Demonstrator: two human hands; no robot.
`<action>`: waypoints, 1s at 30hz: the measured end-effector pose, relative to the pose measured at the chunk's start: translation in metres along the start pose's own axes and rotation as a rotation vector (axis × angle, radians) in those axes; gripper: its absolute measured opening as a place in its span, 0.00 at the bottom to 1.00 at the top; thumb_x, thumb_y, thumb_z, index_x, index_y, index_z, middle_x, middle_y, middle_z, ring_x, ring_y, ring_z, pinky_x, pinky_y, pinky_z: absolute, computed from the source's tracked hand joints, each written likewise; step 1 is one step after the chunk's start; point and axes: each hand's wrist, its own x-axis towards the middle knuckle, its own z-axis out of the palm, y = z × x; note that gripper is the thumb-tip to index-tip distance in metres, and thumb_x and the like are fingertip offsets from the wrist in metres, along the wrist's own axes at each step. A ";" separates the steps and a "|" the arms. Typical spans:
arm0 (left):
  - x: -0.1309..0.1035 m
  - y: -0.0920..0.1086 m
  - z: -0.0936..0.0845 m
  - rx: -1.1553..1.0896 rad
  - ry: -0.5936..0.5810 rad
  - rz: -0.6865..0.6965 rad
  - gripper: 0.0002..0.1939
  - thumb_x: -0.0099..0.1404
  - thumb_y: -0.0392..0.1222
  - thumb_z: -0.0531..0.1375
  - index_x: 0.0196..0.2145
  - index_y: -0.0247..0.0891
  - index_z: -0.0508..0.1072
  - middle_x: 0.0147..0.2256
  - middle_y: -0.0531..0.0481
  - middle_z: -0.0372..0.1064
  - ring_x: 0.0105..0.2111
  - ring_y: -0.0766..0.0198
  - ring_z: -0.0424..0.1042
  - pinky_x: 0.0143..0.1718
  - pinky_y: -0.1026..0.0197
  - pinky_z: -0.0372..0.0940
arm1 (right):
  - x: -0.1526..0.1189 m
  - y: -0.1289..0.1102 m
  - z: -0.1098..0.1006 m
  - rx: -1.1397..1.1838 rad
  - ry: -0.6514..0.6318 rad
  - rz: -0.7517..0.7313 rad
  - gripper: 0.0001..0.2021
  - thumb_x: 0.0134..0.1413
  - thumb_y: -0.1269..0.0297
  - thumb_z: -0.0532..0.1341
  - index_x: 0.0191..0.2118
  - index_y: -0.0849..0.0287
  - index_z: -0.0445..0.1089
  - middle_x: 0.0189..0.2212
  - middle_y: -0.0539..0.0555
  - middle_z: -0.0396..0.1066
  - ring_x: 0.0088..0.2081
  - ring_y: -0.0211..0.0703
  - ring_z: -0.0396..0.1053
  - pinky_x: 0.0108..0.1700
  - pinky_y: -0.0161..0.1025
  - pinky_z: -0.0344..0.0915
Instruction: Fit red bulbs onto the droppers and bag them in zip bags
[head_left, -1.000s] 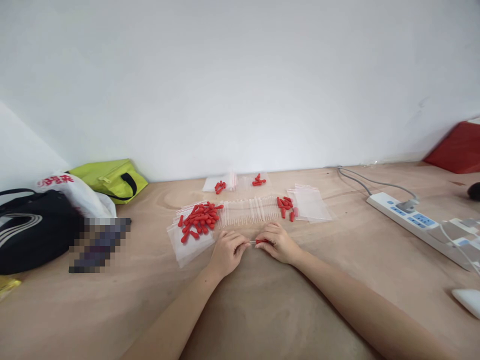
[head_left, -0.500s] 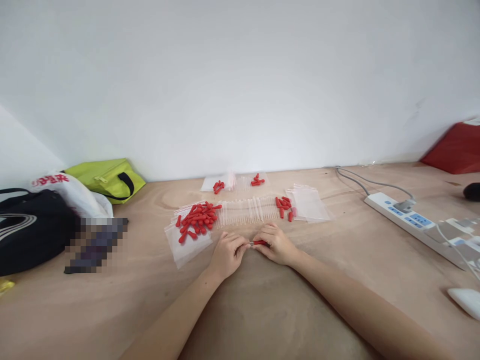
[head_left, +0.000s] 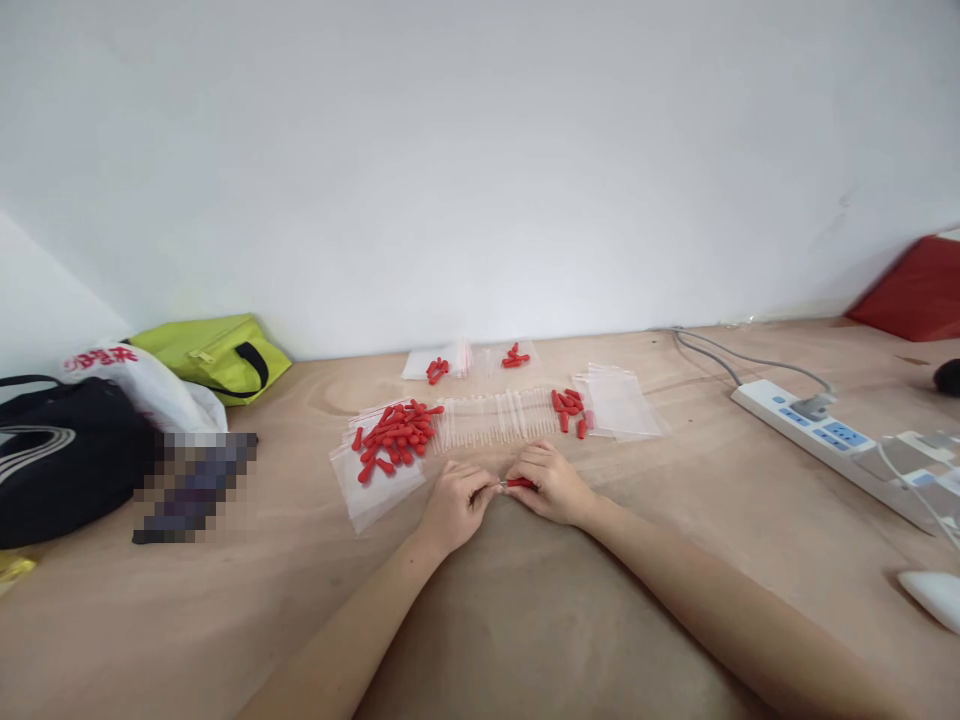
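Just below a row of clear glass tubes, my two hands meet at their fingertips. My left hand pinches the end of a thin clear tube. A red rubber bulb is in the fingers of my right hand, its mouth at the tube. To the left, a heap of red bulbs lies on clear plastic bags. On the right, a smaller group of bulbs sits beside more flat bags.
Bags with a few red bulbs lie near the wall. A white power strip with cables is at the right, with a red bag behind. A green bag and a black bag are at the left.
The view has shifted very slightly. Both hands keep almost the same place and hold on the tube and the red bulb.
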 end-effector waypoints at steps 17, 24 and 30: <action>0.002 -0.004 -0.006 0.060 0.077 -0.012 0.08 0.62 0.44 0.55 0.34 0.38 0.71 0.30 0.51 0.72 0.33 0.62 0.69 0.37 0.57 0.58 | -0.003 0.007 -0.005 0.063 0.066 0.127 0.06 0.53 0.63 0.57 0.30 0.58 0.66 0.26 0.51 0.70 0.30 0.38 0.66 0.37 0.38 0.57; -0.003 -0.019 -0.009 0.110 0.120 0.035 0.10 0.62 0.44 0.54 0.30 0.39 0.73 0.24 0.52 0.71 0.27 0.64 0.67 0.34 0.58 0.57 | -0.010 0.014 -0.014 0.037 0.086 0.188 0.09 0.51 0.59 0.58 0.28 0.58 0.67 0.25 0.51 0.70 0.30 0.39 0.65 0.37 0.39 0.55; -0.005 -0.016 -0.007 0.109 0.145 0.084 0.11 0.63 0.43 0.53 0.29 0.39 0.73 0.22 0.52 0.71 0.26 0.64 0.66 0.34 0.58 0.57 | -0.008 0.008 -0.017 0.048 0.037 0.147 0.10 0.52 0.58 0.58 0.25 0.59 0.66 0.23 0.50 0.69 0.29 0.38 0.65 0.38 0.40 0.54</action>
